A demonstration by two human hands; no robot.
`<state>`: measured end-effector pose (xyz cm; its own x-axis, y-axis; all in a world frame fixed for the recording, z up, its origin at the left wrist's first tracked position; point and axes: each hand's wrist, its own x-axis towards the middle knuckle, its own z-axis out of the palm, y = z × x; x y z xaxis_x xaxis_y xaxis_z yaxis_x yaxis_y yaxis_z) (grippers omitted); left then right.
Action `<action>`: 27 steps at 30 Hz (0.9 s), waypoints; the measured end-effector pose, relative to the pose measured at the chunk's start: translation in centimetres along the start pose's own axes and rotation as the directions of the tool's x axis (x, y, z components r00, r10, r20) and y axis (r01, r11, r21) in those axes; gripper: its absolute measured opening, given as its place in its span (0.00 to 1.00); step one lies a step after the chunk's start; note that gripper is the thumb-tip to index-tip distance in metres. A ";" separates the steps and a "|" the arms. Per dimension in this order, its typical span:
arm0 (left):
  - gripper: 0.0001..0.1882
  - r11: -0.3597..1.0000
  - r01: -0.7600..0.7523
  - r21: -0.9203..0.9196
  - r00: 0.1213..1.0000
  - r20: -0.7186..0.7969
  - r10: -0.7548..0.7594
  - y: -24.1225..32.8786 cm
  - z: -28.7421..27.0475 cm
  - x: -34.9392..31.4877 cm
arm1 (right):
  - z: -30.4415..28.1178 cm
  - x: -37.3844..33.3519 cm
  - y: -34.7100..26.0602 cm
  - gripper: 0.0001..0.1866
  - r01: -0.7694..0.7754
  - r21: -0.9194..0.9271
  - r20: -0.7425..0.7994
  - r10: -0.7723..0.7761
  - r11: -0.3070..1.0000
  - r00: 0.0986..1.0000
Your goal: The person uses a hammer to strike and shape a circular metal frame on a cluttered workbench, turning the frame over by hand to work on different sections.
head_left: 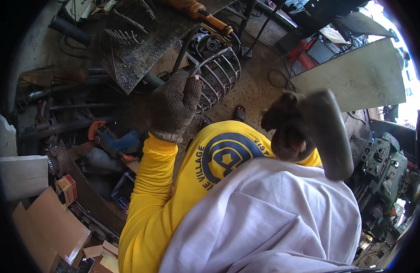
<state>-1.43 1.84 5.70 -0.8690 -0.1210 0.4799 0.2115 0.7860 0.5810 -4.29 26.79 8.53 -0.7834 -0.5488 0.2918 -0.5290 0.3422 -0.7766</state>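
Observation:
My left hand [176, 107], in a dark knitted work glove with a fingertip showing through, is closed at the near end of a cage of bent metal rods [226, 73]. Its curved ribs stand out beyond my fingers, over the floor. Raised at the right of my body is my right hand [287, 125], also in a dark glove and smeared by motion. It is closed on what looks like a hammer [330, 136], whose thick grey metal head is blurred and close to the camera. The handle is mostly hidden by my fist.
A dirty metal table [137, 61] with short rods stands ahead left, an orange angle grinder [205, 18] on its far side. Metal pipes, an orange-and-blue tool [119, 141] and cardboard boxes [50, 227] crowd the left. A pale board [355, 75] and a green machine [382, 168] stand right.

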 end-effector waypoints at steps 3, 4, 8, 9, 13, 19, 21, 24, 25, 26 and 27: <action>0.11 0.998 -0.015 -0.065 1.000 0.002 0.015 1.2 -0.6 0.8 | 1.5 0.9 1.1 0.19 -0.185 -0.181 0.015 0.190 0.966 0.982; 0.11 1.000 -0.021 -0.022 1.000 0.015 0.021 0.8 -0.7 0.8 | 1.7 1.7 0.4 0.17 -0.387 -0.203 0.069 0.407 0.899 0.911; 0.11 0.999 0.033 -0.005 0.999 0.038 -0.033 -1.4 -1.4 0.9 | 2.0 0.6 0.9 0.14 -0.227 0.047 0.002 0.227 0.973 0.974; 0.11 0.997 0.068 -0.040 0.997 0.039 -0.066 -1.5 -1.4 0.9 | 2.3 0.2 1.3 0.14 -0.240 0.025 0.012 0.240 0.970 0.971; 0.13 0.977 0.142 -0.157 0.989 0.066 -0.133 -1.1 -1.8 1.1 | 3.0 -0.4 2.9 0.14 -0.234 0.004 0.014 0.234 0.972 0.972; 0.15 0.918 0.294 -0.266 0.956 0.076 -0.285 -2.0 -1.7 0.0 | 3.3 -1.5 4.3 0.14 -0.276 0.143 0.023 0.276 0.950 0.961; 0.16 0.899 0.313 -0.307 0.949 0.052 -0.312 -3.3 -1.4 -0.6 | 3.3 -1.9 4.8 0.17 -0.237 0.239 -0.026 0.250 0.942 0.968; 0.17 0.834 0.399 -0.380 0.915 0.099 -0.392 -3.0 -1.5 -0.6 | 3.2 -1.8 4.9 0.25 -0.141 0.289 -0.093 0.174 0.947 0.980; 0.17 0.864 0.367 -0.344 0.928 0.067 -0.367 -3.1 -1.4 -0.6 | 2.9 -1.6 4.9 0.27 -0.128 0.289 -0.098 0.162 0.949 0.982; 0.17 0.891 0.335 -0.306 0.940 0.037 -0.340 -3.4 -1.2 -0.7 | 2.7 -1.4 4.8 0.29 -0.115 0.290 -0.102 0.151 0.950 0.983; 0.17 0.915 0.302 -0.267 0.950 0.008 -0.311 -3.5 -1.1 -0.8 | 2.5 -1.4 4.9 0.29 -0.131 0.301 -0.080 0.162 0.944 0.983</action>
<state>-0.98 -1.50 4.00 -0.8952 -0.3544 0.2701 0.0508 0.5212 0.8519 -4.92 27.29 2.91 -0.8824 -0.4232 0.2057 -0.2984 0.1654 -0.9400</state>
